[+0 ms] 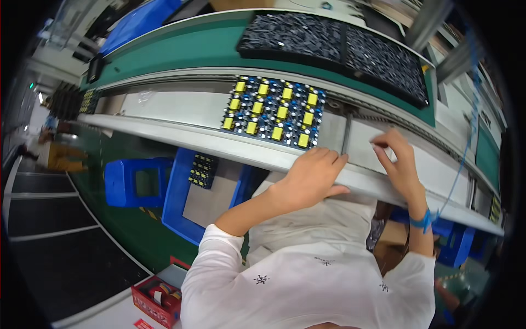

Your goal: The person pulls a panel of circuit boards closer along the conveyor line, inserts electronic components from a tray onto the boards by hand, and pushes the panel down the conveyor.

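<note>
The circuit board (pixel 268 109) is carried on the conveyor track (pixel 181 112), ahead of the left hand (pixel 309 178), whose fingers are laid near its lower right corner; whether it is touched cannot be told. There the thumb is held apart from the fingers. The right hand (pixel 402 167) is raised farther right, its fingers curled toward the thumb; whether anything is pinched cannot be told. Black trays (pixel 290 58) filled with small dark parts (pixel 301 35) are set on a green surface (pixel 181 52) beyond. Below the track, a blue bin (pixel 174 200) and a blue stool (pixel 113 183) are seen on the green floor (pixel 129 233). The board is studded with yellow blocks (pixel 282 112) in rows, surrounded by small blue, black and silvery parts.
</note>
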The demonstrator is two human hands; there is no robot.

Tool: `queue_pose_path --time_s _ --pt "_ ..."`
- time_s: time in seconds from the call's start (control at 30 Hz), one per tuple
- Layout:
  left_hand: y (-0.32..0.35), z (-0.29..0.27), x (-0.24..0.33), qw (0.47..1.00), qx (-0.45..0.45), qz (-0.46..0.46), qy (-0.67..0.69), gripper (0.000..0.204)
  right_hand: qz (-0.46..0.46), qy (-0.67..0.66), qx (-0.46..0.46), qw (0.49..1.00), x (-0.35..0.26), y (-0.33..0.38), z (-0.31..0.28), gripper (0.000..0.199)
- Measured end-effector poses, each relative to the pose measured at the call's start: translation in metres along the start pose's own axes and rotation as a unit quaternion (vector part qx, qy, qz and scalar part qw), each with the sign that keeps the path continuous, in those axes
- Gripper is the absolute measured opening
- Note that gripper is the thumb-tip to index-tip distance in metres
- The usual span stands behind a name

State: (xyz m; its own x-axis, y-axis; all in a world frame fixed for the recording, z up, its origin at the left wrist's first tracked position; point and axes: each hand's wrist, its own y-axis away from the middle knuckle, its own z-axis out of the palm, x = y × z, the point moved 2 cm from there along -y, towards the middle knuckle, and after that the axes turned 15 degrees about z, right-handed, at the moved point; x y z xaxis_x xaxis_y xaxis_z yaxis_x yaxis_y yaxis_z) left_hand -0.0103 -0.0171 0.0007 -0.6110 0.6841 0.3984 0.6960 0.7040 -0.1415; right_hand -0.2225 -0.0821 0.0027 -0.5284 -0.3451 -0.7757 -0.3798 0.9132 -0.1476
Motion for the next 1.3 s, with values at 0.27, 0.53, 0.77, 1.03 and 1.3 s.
queue_pose_path --time_s 0.27,0.53,0.77,1.03,1.3 --pt "-0.022 0.024 0.011 0.991 -0.033 -0.116 -0.064 0.05 0.045 -0.058 0.002 0.997 0.118 0.082 -0.073 0.01" --pt "-0.071 0.025 0.004 0.925 -0.017 -0.364 -0.103 0.056 0.104 -0.052 0.03 0.993 0.235 0.165 -0.231 0.006" --pt "-0.085 0.035 -0.015 0.881 0.052 -0.449 -0.142 0.05 0.084 -0.017 0.051 0.995 0.326 0.212 -0.372 0.007" --pt "-0.287 0.15 0.138 0.941 0.237 -0.219 -0.103 0.031 0.079 0.021 0.106 0.991 0.366 0.258 -0.484 0.006" --pt "-0.415 0.238 0.322 0.964 0.203 -0.087 0.147 0.024 0.09 0.156 0.17 0.969 0.399 0.316 -0.559 0.008"
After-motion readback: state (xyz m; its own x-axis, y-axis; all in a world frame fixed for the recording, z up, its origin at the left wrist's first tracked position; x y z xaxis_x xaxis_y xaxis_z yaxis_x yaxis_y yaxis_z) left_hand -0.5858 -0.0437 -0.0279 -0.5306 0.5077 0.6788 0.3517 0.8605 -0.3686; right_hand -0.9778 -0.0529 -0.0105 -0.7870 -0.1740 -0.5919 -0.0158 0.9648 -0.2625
